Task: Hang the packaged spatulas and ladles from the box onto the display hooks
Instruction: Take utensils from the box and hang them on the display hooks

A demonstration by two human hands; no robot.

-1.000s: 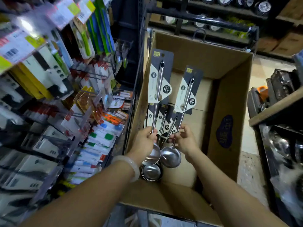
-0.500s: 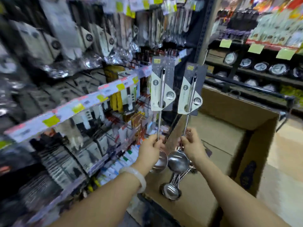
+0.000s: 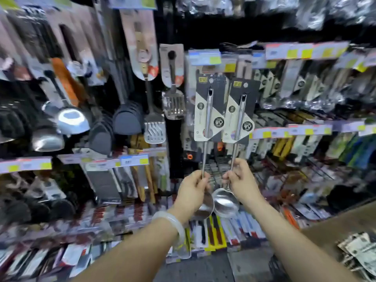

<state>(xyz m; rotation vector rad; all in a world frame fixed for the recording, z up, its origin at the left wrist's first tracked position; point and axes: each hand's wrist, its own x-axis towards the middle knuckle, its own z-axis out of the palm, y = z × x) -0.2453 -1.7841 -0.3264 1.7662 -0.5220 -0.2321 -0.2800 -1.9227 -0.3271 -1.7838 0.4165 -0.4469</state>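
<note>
I am pinching one packaged ladle (image 3: 209, 110) by its thin handle in my left hand (image 3: 192, 192) and another ladle (image 3: 238, 117) in my right hand (image 3: 241, 183), cards high above my fingers, so they may be swaying and missing the hook, or tearing.

Both forearms reach forward and up, side by side. The left hand (image 3: 192, 193), a pale bangle on its wrist, has its fingers curled around a thin shaft. The right hand (image 3: 241, 180) pinches another likewise, knuckles up.
</note>
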